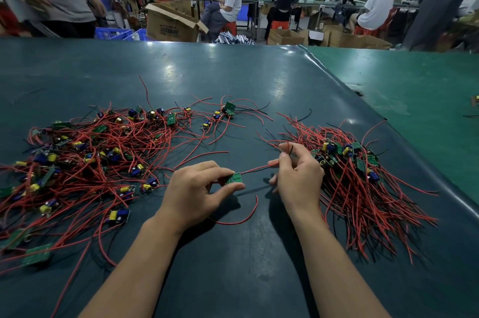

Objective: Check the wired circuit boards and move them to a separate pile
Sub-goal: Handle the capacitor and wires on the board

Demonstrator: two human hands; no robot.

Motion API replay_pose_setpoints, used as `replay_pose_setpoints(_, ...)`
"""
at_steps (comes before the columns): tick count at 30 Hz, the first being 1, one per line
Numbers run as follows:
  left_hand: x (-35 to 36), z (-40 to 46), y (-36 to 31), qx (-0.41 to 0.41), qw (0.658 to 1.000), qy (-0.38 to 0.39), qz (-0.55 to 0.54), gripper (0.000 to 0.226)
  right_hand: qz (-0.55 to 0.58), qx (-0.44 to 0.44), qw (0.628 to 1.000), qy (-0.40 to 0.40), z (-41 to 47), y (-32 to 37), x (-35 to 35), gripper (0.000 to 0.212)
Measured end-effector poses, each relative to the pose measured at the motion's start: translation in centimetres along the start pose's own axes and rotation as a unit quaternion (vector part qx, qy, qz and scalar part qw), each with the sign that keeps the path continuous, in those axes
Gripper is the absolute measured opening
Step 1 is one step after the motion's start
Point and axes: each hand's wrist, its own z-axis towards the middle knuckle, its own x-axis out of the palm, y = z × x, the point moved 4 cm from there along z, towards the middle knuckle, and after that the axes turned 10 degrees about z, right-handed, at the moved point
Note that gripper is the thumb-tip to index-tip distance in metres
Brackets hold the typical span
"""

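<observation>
Dark green matting covers the table, and behind it lies a workshop where seated people work at long benches among cardboard boxes.

Left pile: a wide, loose tangle of small circuit boards with red and black wires, spread over the left half of the table.

Right pile: a tighter bundle of boards, their wires fanned toward the near right edge.

Left hand: positioned between the two piles, just above the table. Thumb and curled fingers pinch a small green circuit board by its edges.

Right hand: raised beside the right pile. Thumb and forefinger pinch the wire leads, one red and one black, that run taut from the held board. The black lead end stands up above the fingertips. The remaining fingers are curled; whether they also touch the leads is unclear from this angle.

A second red wire from the board area loops down onto the matting between the two forearms.

A few separate boards lie at the far edge of the left pile.
</observation>
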Motion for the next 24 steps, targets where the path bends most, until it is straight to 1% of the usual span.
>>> replay_pose_setpoints(5, -0.4, -0.1, 0.4, -0.011, 1.000, 0.005, 0.003, 0.030, 0.081, 0.059, 0.995, -0.016, 0.3, -0.4, -0.3, 0.015)
replay_pose_setpoints(6, -0.4, -0.1, 0.4, -0.010, 1.000, 0.009, 0.004, 0.031, 0.077, 0.059, 0.995, -0.020, 0.3, -0.3, -0.3, 0.016)
replay_pose_setpoints(9, -0.3, -0.1, 0.3, -0.007, 1.000, 0.016, 0.010, 0.031, 0.029, 0.020, 0.999, -0.031, 0.1, -0.1, -0.4, 0.020)
replay_pose_setpoints(11, -0.4, -0.1, 0.6, -0.017, 1.000, 0.012, 0.017, 0.031, 0.052, 0.023, 0.997, -0.043, 0.2, 0.0, -0.6, 0.018)
replay_pose_setpoints(14, -0.7, -0.2, 1.0, -0.023, 1.000, 0.004, 0.015, 0.032, 0.107, 0.051, 0.992, -0.050, 0.6, -0.1, -0.9, 0.013)
replay_pose_setpoints(16, -0.5, -0.1, 0.8, -0.015, 1.000, 0.014, 0.016, 0.033, 0.083, 0.037, 0.994, -0.056, 0.5, -0.2, -1.0, 0.013)
replay_pose_setpoints(18, -0.4, -0.1, 0.5, -0.002, 1.000, 0.015, 0.027, 0.033, 0.021, -0.004, 0.998, -0.055, 0.3, -0.2, -1.0, 0.019)
replay_pose_setpoints(20, -0.5, -0.2, 0.5, -0.004, 0.999, 0.002, 0.050, 0.033, 0.002, -0.018, 0.999, -0.032, 0.3, -0.1, -0.7, 0.025)
replay_pose_setpoints(21, -0.7, -0.2, 0.6, -0.014, 0.998, -0.016, 0.062, 0.032, 0.030, -0.005, 0.999, -0.013, 0.3, 0.0, -0.4, 0.030)
replay_pose_setpoints(22, -0.9, -0.2, 0.8, -0.027, 0.996, -0.040, 0.074, 0.030, 0.080, 0.016, 0.997, 0.005, 0.3, 0.1, -0.2, 0.037)
replay_pose_setpoints(24, -1.3, -0.1, 0.9, -0.056, 0.990, -0.090, 0.092, 0.029, 0.188, 0.068, 0.980, 0.021, 0.1, 0.3, 0.3, 0.054)
